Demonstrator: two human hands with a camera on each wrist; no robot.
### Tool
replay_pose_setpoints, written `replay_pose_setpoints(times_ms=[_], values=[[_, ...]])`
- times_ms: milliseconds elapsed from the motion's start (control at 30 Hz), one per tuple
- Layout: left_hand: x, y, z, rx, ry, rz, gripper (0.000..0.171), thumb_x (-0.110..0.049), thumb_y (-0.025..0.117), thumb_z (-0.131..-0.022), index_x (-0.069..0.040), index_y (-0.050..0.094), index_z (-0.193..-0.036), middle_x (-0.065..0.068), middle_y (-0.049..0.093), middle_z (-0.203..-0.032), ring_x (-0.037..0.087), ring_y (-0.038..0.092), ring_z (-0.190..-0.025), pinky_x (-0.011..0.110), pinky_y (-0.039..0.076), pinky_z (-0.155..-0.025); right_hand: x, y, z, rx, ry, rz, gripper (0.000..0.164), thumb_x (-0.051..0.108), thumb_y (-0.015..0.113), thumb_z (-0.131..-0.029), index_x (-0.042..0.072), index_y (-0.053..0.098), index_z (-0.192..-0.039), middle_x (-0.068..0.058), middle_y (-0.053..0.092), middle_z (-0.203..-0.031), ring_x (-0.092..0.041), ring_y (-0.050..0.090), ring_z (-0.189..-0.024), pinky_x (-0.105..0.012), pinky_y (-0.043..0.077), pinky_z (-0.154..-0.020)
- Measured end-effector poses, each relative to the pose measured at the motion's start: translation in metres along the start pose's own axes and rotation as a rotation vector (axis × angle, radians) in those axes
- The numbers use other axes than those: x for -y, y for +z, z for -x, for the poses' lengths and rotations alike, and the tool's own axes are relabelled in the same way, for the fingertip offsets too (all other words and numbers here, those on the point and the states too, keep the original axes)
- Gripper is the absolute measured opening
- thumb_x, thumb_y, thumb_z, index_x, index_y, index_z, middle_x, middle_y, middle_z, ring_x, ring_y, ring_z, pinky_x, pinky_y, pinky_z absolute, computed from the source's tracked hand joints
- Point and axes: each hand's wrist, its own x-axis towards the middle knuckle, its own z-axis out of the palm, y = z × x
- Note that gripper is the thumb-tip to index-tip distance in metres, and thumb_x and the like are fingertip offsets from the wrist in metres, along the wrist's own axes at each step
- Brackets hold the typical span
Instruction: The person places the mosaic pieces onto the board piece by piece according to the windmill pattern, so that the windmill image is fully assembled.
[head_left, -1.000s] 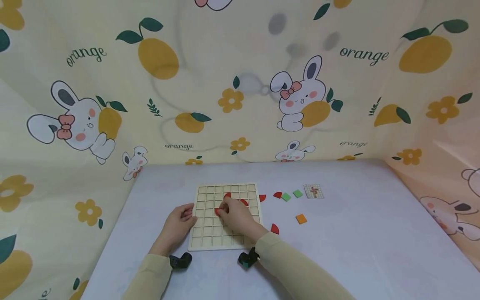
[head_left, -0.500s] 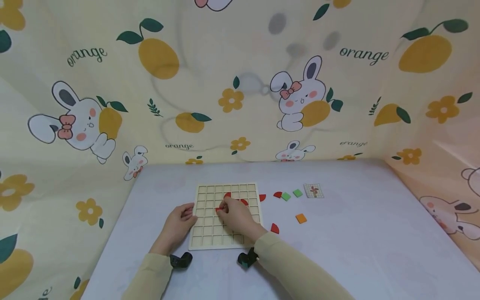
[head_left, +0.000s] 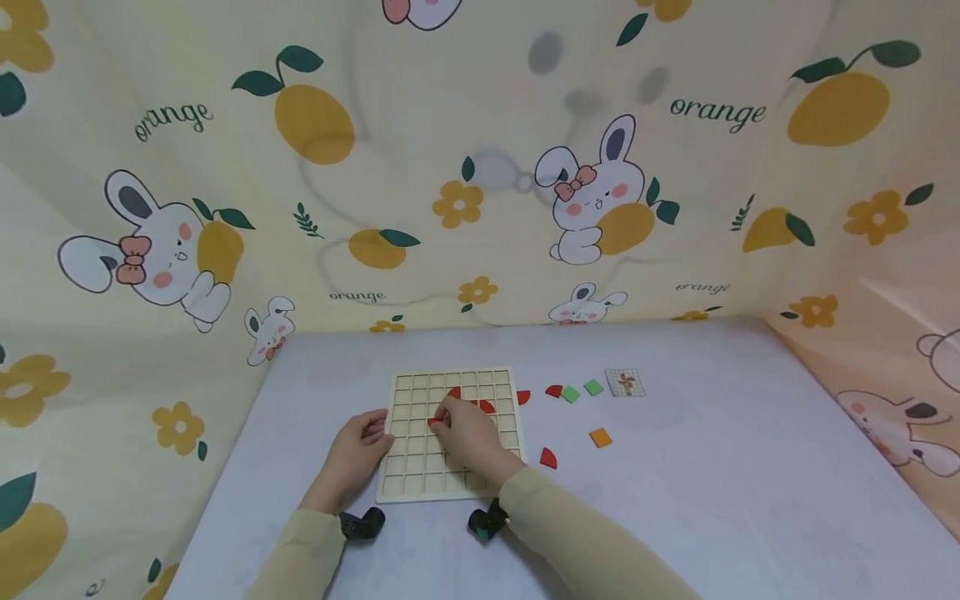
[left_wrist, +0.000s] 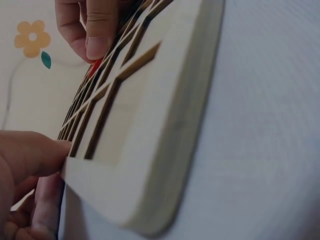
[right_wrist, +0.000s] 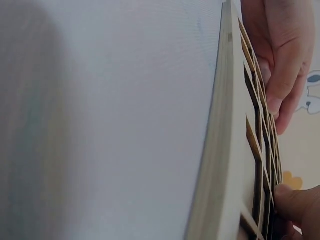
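A pale wooden grid board (head_left: 408, 479) lies on the table in the head view. At its left edge my left hand (head_left: 356, 450) grips it, the thumb on top and the other fingers along the side. My right hand (head_left: 472, 437) reaches over the middle of the board. Its thumb and forefinger pinch a red tile (head_left: 432, 422) at a grid cell; the tile's full shape is covered by the fingers. The left wrist view shows a red sliver of that tile (left_wrist: 94, 68) under the fingertips. More red tiles (head_left: 454, 392) sit in the grid close behind the right hand.
Right of the board lie loose red quarter-circle tiles (head_left: 548, 457), two green square tiles (head_left: 570, 394) and an orange square tile (head_left: 601, 437). A small card with a gridded pattern (head_left: 626, 382) is farther back. A printed cloth (head_left: 420, 167) hangs behind the table.
The red tile under my right fingers has shifted and turned slightly, still at about the same cell. My left hand stays at the board's edge. The head view has moved a little.
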Motion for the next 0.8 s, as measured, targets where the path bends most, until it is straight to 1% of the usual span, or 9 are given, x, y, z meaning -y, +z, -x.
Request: replay_pose_setpoints(times_ms=[100, 200, 300, 433, 500, 633, 700, 800], values=[[0.0, 0.002, -0.001, -0.002, 0.012, -0.012, 0.053, -0.016, 0.063, -0.093, -0.01, 0.044, -0.142, 0.009, 0.049, -0.13, 0.023, 0.049, -0.117, 0.041, 0.044, -0.1, -0.001, -0.002, 0.0, -0.013, -0.001, 0.011, 0.016, 0.028, 0.069, -0.091, 0.018, 0.059, -0.099, 0.007, 0.055, -0.075, -0.013, 0.051, -0.063, -0.027, 0.043, -0.054], [0.003, 0.002, -0.004, -0.002, 0.021, -0.034, 0.053, -0.017, 0.063, -0.093, -0.009, 0.044, -0.142, 0.01, 0.049, -0.129, 0.023, 0.05, -0.118, 0.041, 0.044, -0.1, -0.002, -0.007, 0.002, -0.015, -0.021, -0.013, 0.022, 0.03, 0.07, -0.089, 0.016, 0.06, -0.103, 0.008, 0.055, -0.077, -0.012, 0.051, -0.066, -0.025, 0.045, -0.057], [0.006, 0.001, -0.005, -0.005, 0.023, -0.056, 0.053, -0.018, 0.062, -0.094, -0.01, 0.044, -0.142, 0.009, 0.05, -0.129, 0.023, 0.051, -0.117, 0.04, 0.045, -0.099, -0.005, -0.02, 0.005, -0.024, -0.054, -0.054, 0.023, 0.031, 0.07, -0.09, 0.015, 0.062, -0.105, 0.008, 0.056, -0.083, -0.011, 0.053, -0.072, -0.025, 0.047, -0.062], [0.007, 0.0, -0.005, -0.02, 0.029, -0.06, 0.053, -0.018, 0.062, -0.094, -0.01, 0.044, -0.142, 0.009, 0.05, -0.127, 0.022, 0.051, -0.116, 0.039, 0.045, -0.099, -0.017, -0.042, 0.007, -0.072, -0.073, -0.085, 0.024, 0.029, 0.067, -0.092, 0.013, 0.063, -0.108, 0.006, 0.056, -0.092, -0.014, 0.053, -0.081, -0.028, 0.049, -0.068], [0.007, 0.0, -0.004, -0.019, 0.028, -0.057, 0.053, -0.017, 0.062, -0.093, -0.009, 0.044, -0.142, 0.01, 0.05, -0.126, 0.022, 0.051, -0.115, 0.039, 0.046, -0.099, -0.027, -0.053, 0.007, -0.102, -0.05, -0.087, 0.026, 0.029, 0.066, -0.092, 0.012, 0.063, -0.111, 0.003, 0.056, -0.097, -0.016, 0.053, -0.084, -0.029, 0.049, -0.07], [0.007, 0.001, -0.003, -0.007, 0.024, -0.054, 0.053, -0.017, 0.062, -0.094, -0.009, 0.043, -0.143, 0.01, 0.05, -0.127, 0.022, 0.051, -0.116, 0.039, 0.045, -0.099, -0.048, -0.072, 0.007, -0.147, 0.04, -0.11, 0.027, 0.029, 0.067, -0.092, 0.011, 0.062, -0.113, -0.001, 0.055, -0.107, -0.019, 0.053, -0.09, -0.033, 0.05, -0.075], [0.007, 0.002, -0.003, -0.007, 0.025, -0.052, 0.053, -0.017, 0.062, -0.094, -0.009, 0.043, -0.143, 0.01, 0.05, -0.127, 0.022, 0.051, -0.116, 0.039, 0.045, -0.099, -0.058, -0.078, 0.006, -0.16, 0.1, -0.119, 0.028, 0.03, 0.067, -0.092, 0.013, 0.061, -0.113, -0.002, 0.054, -0.11, -0.02, 0.052, -0.094, -0.034, 0.05, -0.078], [0.007, 0.005, -0.003, -0.01, 0.02, -0.048, 0.053, -0.017, 0.062, -0.094, -0.01, 0.043, -0.143, 0.01, 0.05, -0.126, 0.022, 0.051, -0.116, 0.039, 0.045, -0.099, -0.072, -0.084, 0.006, -0.165, 0.166, -0.13, 0.029, 0.031, 0.067, -0.091, 0.015, 0.06, -0.114, -0.003, 0.052, -0.112, -0.021, 0.052, -0.095, -0.033, 0.05, -0.079]])
